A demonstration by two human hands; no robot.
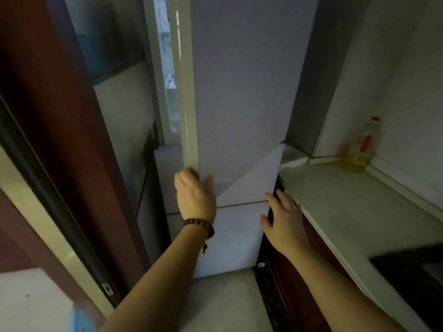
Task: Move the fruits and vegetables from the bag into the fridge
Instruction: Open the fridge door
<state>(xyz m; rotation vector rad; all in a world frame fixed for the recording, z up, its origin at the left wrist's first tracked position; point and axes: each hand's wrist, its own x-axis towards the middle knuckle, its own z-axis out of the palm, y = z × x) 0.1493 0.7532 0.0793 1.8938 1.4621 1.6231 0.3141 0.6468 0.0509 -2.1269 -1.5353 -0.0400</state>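
Left hand (pixel 194 197) has its fingers hooked round the bottom edge of the fridge door (pixel 239 92), right hand (pixel 284 218) hovers spread and empty, no bag or produce in view, so I'd swing the door wide before grabbing anything.

Fridge door (pixel 239 92) smooth, matt pale grey; its edge strip (pixel 185 92) glossy cream. Counter (pixel 347 200) pale, stone-like, low sheen. Oil bottle (pixel 359 149) clear plastic, red cap. Bracelet (pixel 200 226) dark wooden beads. Frame at left (pixel 60 104) reddish-brown, wood-like, smooth.
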